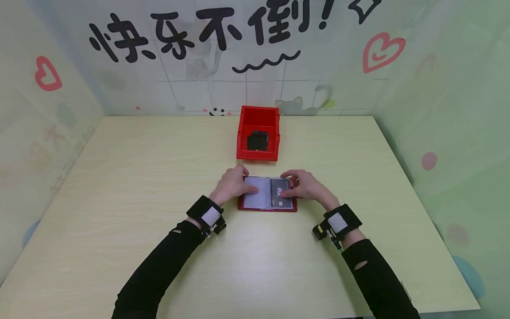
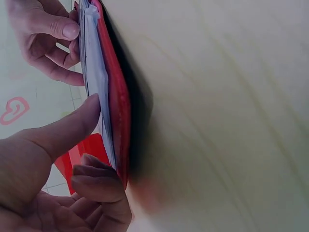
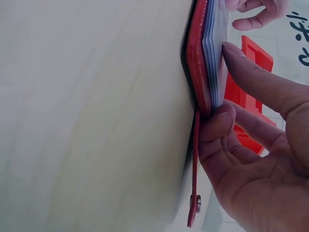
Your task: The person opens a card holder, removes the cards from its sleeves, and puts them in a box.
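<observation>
An open red card holder (image 1: 268, 210) with clear sleeves lies on the table, a dark card marked "Vip" (image 1: 279, 199) in its right side. My left hand (image 1: 235, 184) grips the holder's left edge, thumb on the pale left sleeve (image 2: 99, 72) and curled fingers at the edge. On the other side my right hand (image 1: 307, 186) holds the right edge, its thumb over the card and its fingers at the stack of sleeves (image 3: 215, 63). A red strap with a metal snap (image 3: 194, 169) sticks out beside the right fingers.
Behind the holder stands a red bin (image 1: 258, 155) with black items (image 1: 257, 141) inside. The pale wooden table (image 1: 159, 155) extends around both arms, up to printed walls at the back and sides.
</observation>
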Demonstrator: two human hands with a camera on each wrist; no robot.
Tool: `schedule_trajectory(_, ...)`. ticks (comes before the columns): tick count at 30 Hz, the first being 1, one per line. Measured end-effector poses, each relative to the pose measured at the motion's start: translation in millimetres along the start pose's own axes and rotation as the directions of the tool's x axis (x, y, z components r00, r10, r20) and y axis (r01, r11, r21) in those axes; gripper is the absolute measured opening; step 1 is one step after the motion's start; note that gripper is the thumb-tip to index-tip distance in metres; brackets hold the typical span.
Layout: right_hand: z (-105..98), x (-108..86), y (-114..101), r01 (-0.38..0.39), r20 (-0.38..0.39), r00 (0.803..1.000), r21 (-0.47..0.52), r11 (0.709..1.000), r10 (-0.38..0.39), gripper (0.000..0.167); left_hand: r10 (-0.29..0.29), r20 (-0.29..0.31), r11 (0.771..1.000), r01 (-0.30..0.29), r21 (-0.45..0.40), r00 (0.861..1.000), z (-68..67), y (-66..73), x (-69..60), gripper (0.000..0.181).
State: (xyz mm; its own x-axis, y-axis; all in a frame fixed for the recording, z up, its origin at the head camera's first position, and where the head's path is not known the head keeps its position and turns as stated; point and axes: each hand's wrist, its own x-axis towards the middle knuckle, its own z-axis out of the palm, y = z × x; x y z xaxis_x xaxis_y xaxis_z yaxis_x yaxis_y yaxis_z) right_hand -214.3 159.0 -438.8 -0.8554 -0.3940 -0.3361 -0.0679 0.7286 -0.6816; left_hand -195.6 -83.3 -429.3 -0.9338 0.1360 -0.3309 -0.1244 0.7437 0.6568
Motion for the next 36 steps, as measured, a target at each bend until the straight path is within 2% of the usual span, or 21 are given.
schedule_trajectory(3,-0.4,0.1,-0.6,-0.012,0.012,1.000,0.008,1.000,0.012,0.061,0.030,0.005,0.999,-0.030,0.027,1.000,-0.4,0.8,0.6,0.049)
schedule_trajectory(6,-1.0,-0.1,-1.2,-0.026,0.016,1.000,0.017,1.000,0.026,0.061,0.096,0.024,0.994,-0.097,0.045,0.995,-0.3,2.9,1.5,0.040)
schedule_trajectory(10,-2.1,-0.6,-1.1,-0.037,0.012,0.999,0.026,0.999,0.037,0.061,0.206,0.052,0.977,-0.208,0.039,0.977,0.7,9.2,2.8,0.029)
schedule_trajectory(12,-1.9,-0.9,-0.7,-0.035,0.008,0.999,0.029,0.999,0.035,0.061,0.239,0.065,0.970,-0.241,0.026,0.969,1.6,12.7,3.2,0.027)
schedule_trajectory(17,-0.7,-1.4,-0.4,-0.023,-0.007,1.000,0.027,0.999,0.024,0.060,0.267,0.089,0.963,-0.268,0.001,0.960,5.1,19.7,4.2,0.027)
schedule_trajectory(20,-0.2,-2.0,-1.1,-0.021,-0.014,1.000,0.029,0.999,0.021,0.060,0.282,0.094,0.958,-0.285,0.019,0.955,8.1,22.2,5.0,0.028)
schedule_trajectory(23,0.8,-2.1,-0.5,-0.013,-0.017,1.000,0.032,0.999,0.013,0.059,0.277,0.094,0.958,-0.283,0.051,0.956,11.9,23.1,5.8,0.027)
schedule_trajectory(27,1.2,-2.2,0.3,-0.007,-0.017,1.000,0.031,0.999,0.008,0.058,0.242,0.073,0.967,-0.247,0.067,0.968,16.2,23.6,6.8,0.026)
schedule_trajectory(32,0.9,-1.7,0.8,-0.001,-0.023,1.000,0.019,1.000,0.002,0.058,0.197,0.059,0.979,-0.199,0.045,0.979,19.2,24.2,10.1,0.023)
schedule_trajectory(36,1.2,-1.7,1.0,0.007,-0.029,1.000,0.010,1.000,-0.006,0.057,0.146,0.079,0.989,-0.148,0.019,0.986,18.9,25.5,12.2,0.024)
